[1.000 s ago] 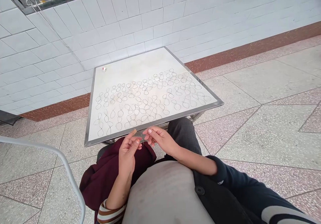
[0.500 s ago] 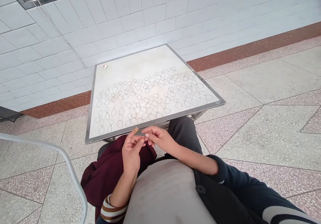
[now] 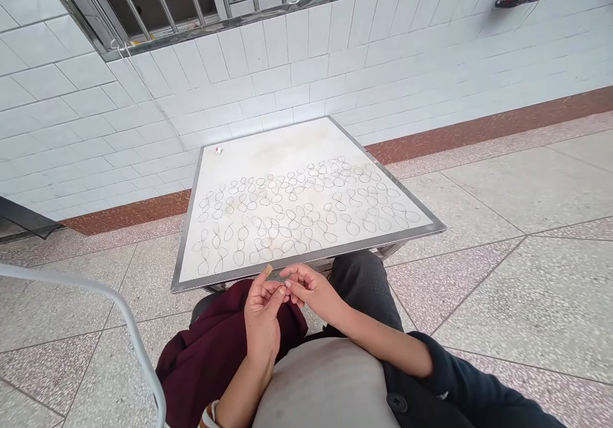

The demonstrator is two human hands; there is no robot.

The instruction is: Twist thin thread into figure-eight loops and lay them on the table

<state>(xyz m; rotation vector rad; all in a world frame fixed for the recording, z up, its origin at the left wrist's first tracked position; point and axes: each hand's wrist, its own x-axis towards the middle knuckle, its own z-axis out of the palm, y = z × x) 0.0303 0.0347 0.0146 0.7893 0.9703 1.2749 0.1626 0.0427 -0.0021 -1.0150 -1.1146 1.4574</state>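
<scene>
My left hand (image 3: 263, 316) and my right hand (image 3: 313, 294) meet over my lap, just in front of the table's near edge. Thumb and fingers of each are pinched together on a thin dark strand (image 3: 286, 280), mostly hidden by the fingertips. A tan wrap (image 3: 267, 269) covers the tip of the left index finger, which points upward. Beyond the hands, the white tabletop (image 3: 278, 135) carries many thin dark loops (image 3: 353, 229), many shaped like a figure eight, spread in rough rows.
A grey metal rim (image 3: 311, 255) edges the table. A small red-and-white object (image 3: 219, 151) lies in its far left corner. White tiled wall (image 3: 268, 83) and a barred window (image 3: 191, 0) stand behind. A pale curved bar (image 3: 129, 319) is at my left; dark red cloth (image 3: 205, 358) covers my leg.
The view has tilted up, so table and hands sit lower and more of the window shows. Both hands stay pinched together, with little visible change in their pose.
</scene>
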